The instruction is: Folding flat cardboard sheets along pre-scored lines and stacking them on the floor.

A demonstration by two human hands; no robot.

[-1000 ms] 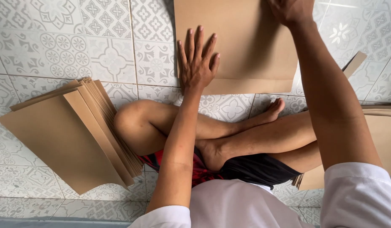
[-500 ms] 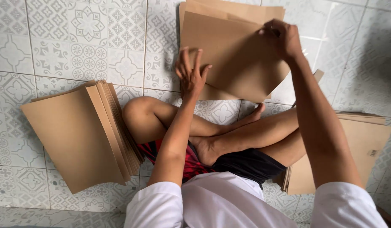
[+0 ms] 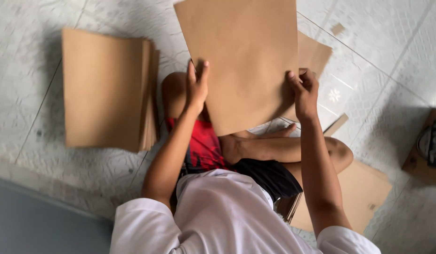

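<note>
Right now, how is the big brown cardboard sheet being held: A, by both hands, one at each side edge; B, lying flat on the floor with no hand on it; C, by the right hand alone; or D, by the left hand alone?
A: the left hand grips the left edge of the brown cardboard sheet and the right hand grips its right edge, lifting it above the person's crossed legs.

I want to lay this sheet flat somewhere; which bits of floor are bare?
Bare tile lies at top left, above the brown stack, and at top right beyond the sheet on the floor. Crowded: the middle, where both hands, left and right, hold the lifted sheet over the crossed legs, and lower right with more sheets.
</note>
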